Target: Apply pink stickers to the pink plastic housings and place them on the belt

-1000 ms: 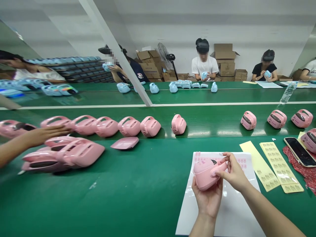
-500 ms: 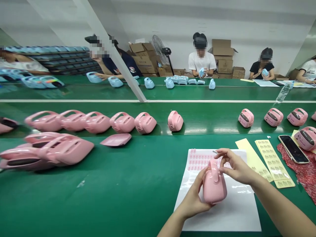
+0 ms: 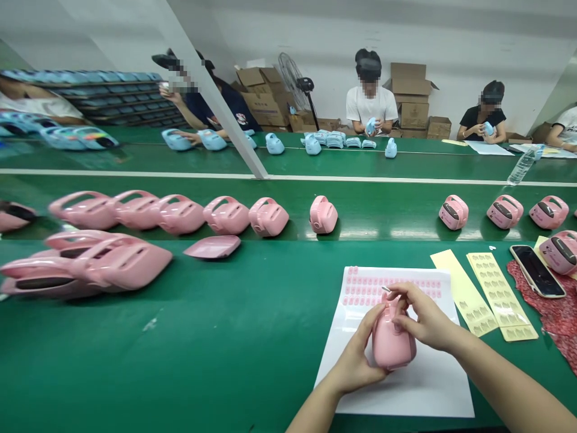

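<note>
My left hand (image 3: 360,358) is closed around a small pink plastic case with a carry handle (image 3: 393,346), held tilted above a white sheet (image 3: 406,391). At the case's upper right side, my right hand (image 3: 417,316) has its fingers bent together, thumb near the handle's base. A thin pale bit (image 3: 386,289) sticks out past its index finger; what it belongs to is hidden. Rows of small pink stickers (image 3: 367,290) line the sheet's far end. The case's far side cannot be seen.
Beyond the sheet stand pink cases (image 3: 323,215) in a row. More pink cases (image 3: 121,264) and a pink panel (image 3: 213,247) lie left. Yellow sticker sheets (image 3: 496,288), a phone (image 3: 537,270) and red bubble wrap (image 3: 547,310) lie right. Co-workers (image 3: 372,105) sit opposite.
My right hand has shifted left and slightly down, so its fingers now cover more of the case's handle. My left hand still grips the case. The view has tilted slightly.
</note>
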The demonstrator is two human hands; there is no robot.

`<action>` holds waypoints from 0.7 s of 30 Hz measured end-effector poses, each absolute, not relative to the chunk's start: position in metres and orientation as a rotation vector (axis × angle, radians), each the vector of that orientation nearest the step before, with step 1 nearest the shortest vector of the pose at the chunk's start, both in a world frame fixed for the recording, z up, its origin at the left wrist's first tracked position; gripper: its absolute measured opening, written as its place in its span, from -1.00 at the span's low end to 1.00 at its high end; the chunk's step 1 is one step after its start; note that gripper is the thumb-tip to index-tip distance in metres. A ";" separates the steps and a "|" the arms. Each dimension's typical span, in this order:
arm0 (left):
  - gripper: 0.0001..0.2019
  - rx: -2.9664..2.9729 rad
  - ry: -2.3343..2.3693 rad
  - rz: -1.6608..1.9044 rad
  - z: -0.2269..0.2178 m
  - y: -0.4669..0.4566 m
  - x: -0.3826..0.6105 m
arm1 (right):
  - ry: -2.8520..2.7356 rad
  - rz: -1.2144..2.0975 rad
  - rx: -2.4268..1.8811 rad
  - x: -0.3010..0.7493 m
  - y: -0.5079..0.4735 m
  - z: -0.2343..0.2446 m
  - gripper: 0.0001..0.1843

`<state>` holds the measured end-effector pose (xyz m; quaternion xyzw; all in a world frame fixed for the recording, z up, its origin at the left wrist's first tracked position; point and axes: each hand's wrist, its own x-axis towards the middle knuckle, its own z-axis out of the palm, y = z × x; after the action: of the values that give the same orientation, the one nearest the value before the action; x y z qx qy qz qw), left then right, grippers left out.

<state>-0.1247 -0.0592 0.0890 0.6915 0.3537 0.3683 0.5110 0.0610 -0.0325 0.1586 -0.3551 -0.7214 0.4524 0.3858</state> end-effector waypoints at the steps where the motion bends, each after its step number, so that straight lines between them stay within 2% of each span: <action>1: -0.11 1.668 0.856 0.879 0.089 -0.060 -0.125 | -1.840 1.104 -0.898 0.060 -0.034 0.156 -0.48; 11: -0.13 1.735 0.862 0.907 0.090 -0.060 -0.125 | -1.868 0.541 -0.765 0.053 -0.045 0.139 -0.56; 17: -0.13 1.787 0.869 0.935 0.083 -0.060 -0.126 | -1.984 0.228 -0.772 0.056 -0.053 0.131 -0.42; 21: -0.14 1.852 0.843 0.965 0.085 -0.060 -0.126 | -1.998 0.299 -0.803 0.058 -0.054 0.129 -0.32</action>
<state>-0.1263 -0.0604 0.0849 0.7422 0.3381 0.3869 0.4303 0.0577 -0.0544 0.1285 -0.3270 -0.8136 0.1218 0.4652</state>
